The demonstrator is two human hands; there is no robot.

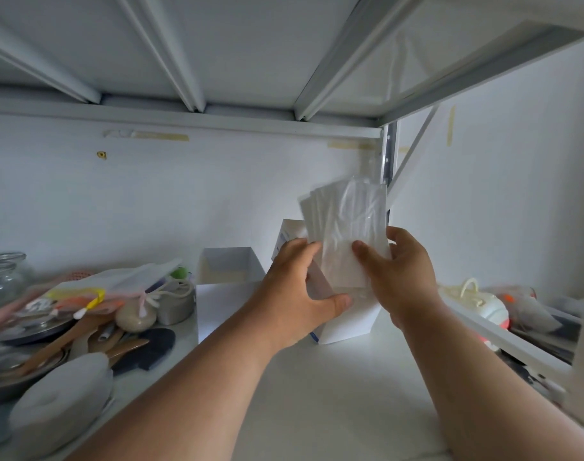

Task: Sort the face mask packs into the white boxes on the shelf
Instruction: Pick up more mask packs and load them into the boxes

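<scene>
A fanned stack of clear-wrapped white face mask packs (347, 224) stands upright above the right white box (347, 322). My left hand (300, 287) grips the stack's lower left side, thumb curled underneath. On the right side, my right hand (400, 277) pinches the front pack with thumb on its face. The right box sits tilted on the shelf, partly hidden behind both hands. A second open white box (227, 294) stands just left of it; I see no packs inside it.
Left on the white shelf (333, 394) lies clutter: glass jars (4, 277), wooden utensils (67, 341), a grey round cushion (61, 397). A diagonal shelf brace (503, 341) crosses at right, with a white-and-orange object (487, 311) behind it. The upper shelf hangs close overhead.
</scene>
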